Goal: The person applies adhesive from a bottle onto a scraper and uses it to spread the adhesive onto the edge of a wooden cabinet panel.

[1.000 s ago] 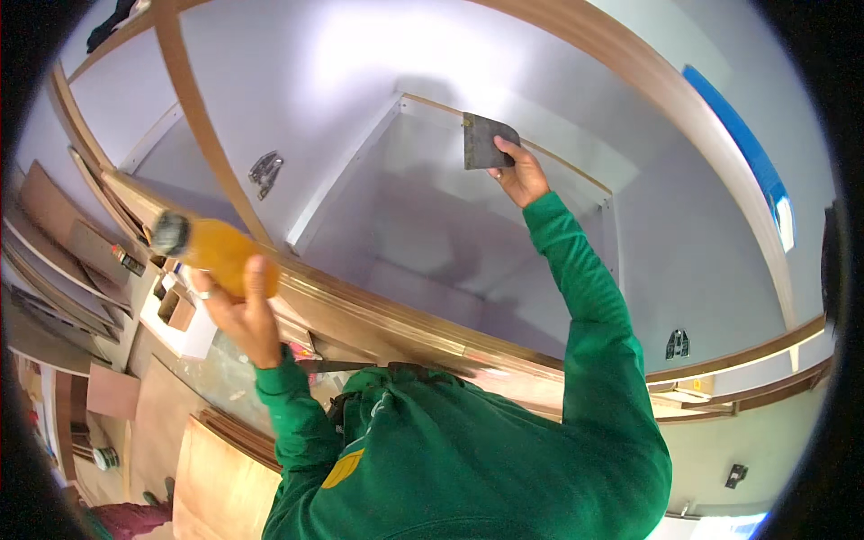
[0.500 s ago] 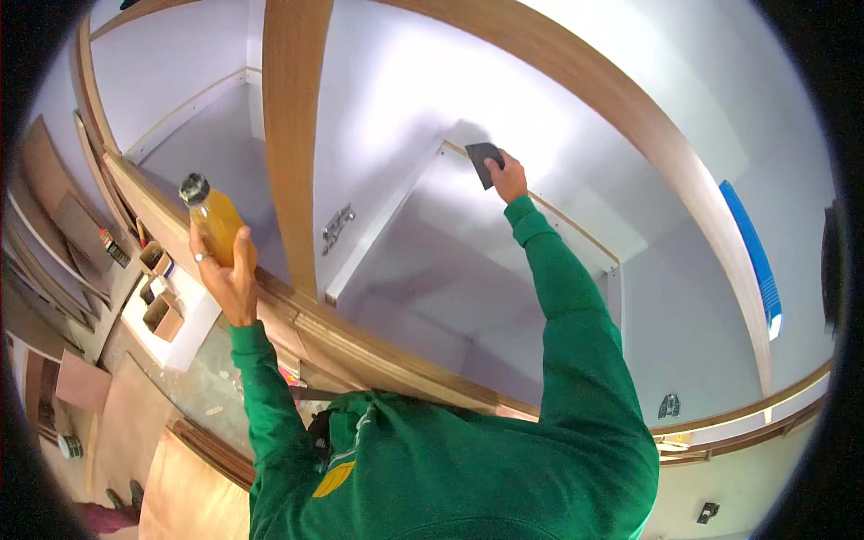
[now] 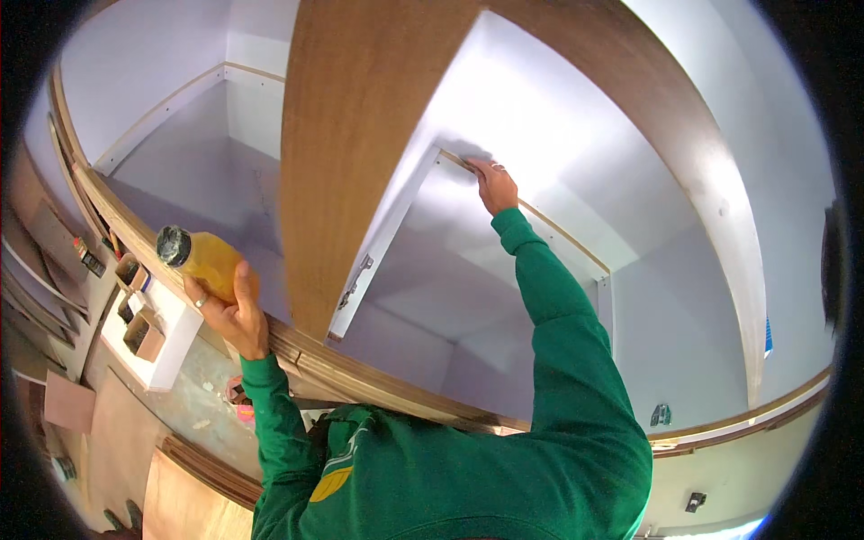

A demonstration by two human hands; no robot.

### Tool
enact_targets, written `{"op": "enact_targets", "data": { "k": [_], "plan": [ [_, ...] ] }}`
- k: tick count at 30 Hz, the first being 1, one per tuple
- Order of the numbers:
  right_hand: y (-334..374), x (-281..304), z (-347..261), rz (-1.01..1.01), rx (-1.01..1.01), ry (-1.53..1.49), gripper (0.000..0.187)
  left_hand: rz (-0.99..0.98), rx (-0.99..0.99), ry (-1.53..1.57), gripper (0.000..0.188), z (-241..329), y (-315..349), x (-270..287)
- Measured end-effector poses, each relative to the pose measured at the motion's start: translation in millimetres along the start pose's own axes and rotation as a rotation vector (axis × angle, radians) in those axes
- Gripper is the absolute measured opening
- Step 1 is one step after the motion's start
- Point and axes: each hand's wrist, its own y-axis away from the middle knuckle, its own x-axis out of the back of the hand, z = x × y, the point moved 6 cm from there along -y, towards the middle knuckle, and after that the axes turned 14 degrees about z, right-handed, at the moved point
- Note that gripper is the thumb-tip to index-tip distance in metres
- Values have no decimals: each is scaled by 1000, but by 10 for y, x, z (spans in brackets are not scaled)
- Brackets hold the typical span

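Note:
In my left hand (image 3: 232, 317), a clear bottle of yellow-orange liquid (image 3: 216, 263) tilts to the left, its dark cap smeared with white. That hand, with a ring on it, is beside the cabinet's front wooden rail (image 3: 355, 367). My right hand (image 3: 497, 189) reaches deep inside the cabinet, gripping a thin dark flat scraper (image 3: 470, 166), seen nearly edge-on. It is at the back wall, by the corner where the back batten (image 3: 569, 243) meets the side batten (image 3: 400, 209). My fingers hide most of the scraper.
A broad brown upright (image 3: 351, 135) divides the compartments. Metal hinges (image 3: 360, 274) (image 3: 661, 415) sit on the cabinet sides. To the left are a white box (image 3: 160, 346) with small cartons and several leaning boards (image 3: 36, 261). Plywood (image 3: 193, 495) lies lower left.
The view has shifted, and the brown upright looks wider. My right hand has turned the scraper nearly edge-on against the back wall. The bottle in my left hand tips further left.

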Motion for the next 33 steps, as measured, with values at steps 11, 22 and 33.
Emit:
{"op": "enact_targets", "data": {
  "k": [11, 22, 33],
  "plan": [
    [144, 67, -203, -79, 5, 83, 29, -17, 30, 14, 61, -28, 0, -12],
    [42, -38, 48, -24, -65, 25, 28, -38, 27, -7, 68, -52, 6, -9],
    [19, -34, -219, 19, 39, 5, 33, -20, 23, 9, 61, -34, -7, -1]
  ]
}}
